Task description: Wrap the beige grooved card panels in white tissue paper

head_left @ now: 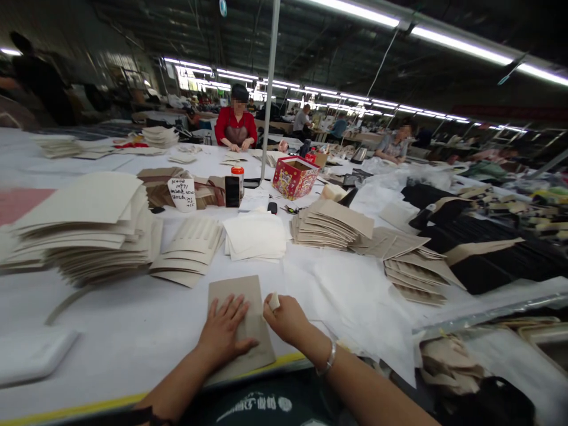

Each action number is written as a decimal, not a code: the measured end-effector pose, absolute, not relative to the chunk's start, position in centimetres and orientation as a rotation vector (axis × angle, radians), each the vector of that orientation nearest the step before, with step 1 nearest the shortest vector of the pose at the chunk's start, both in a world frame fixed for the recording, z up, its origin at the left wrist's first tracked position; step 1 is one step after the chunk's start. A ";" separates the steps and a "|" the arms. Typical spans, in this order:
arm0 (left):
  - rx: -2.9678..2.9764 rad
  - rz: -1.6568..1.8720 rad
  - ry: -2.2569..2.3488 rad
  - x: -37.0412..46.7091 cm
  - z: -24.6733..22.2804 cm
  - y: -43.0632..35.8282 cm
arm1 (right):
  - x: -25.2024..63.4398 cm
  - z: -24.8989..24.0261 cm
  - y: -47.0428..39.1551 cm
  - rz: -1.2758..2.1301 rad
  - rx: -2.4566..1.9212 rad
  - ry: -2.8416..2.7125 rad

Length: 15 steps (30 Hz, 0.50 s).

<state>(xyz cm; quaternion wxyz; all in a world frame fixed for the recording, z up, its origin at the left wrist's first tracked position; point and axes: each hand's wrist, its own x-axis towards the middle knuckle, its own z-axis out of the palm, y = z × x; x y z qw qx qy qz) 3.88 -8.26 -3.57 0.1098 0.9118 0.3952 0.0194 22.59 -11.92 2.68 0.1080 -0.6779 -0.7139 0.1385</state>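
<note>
As the left hand (pixel 223 331) touches it, the beige panel (pixel 254 319) runs lengthwise forward.

The beige panel (pixel 254 316) looks smooth, matt; red box (pixel 290 184) glossy card; bracelet (pixel 331 357) shiny metal.

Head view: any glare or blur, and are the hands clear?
Head view, top: ceiling lights glare against the dark roof; head view, lower left: white block looks soft; head view, centre: left hand and right hand show clearly enough.
</note>
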 end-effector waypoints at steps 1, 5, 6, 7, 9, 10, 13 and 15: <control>2.680 0.069 1.163 3.9 -3.7 -8.2 | 22.7 2.7 -12.7 0.453 -1.998 -2.095; 2.663 0.107 1.189 4.0 -4.3 -8.1 | 22.5 2.5 -11.4 0.460 -2.037 -1.997; 2.654 0.112 1.207 4.2 -4.3 -8.0 | 22.4 2.4 -10.2 0.410 -2.054 -1.971; 2.642 0.112 1.232 4.3 -4.3 -8.0 | 22.2 2.3 -8.9 0.359 -2.071 -1.950; 2.613 0.098 1.290 4.6 -4.2 -7.9 | 21.8 2.2 -7.0 0.298 -2.107 -1.919; 2.598 0.089 1.319 4.7 -4.2 -7.9 | 21.6 2.2 -6.8 0.294 -2.119 -1.913; 2.576 0.069 1.370 5.2 -4.1 -7.9 | 21.5 2.2 -9.2 0.365 -2.089 -1.940; 2.577 0.068 1.382 5.4 -4.1 -7.9 | 21.8 2.1 -12.6 0.437 -2.047 -1.952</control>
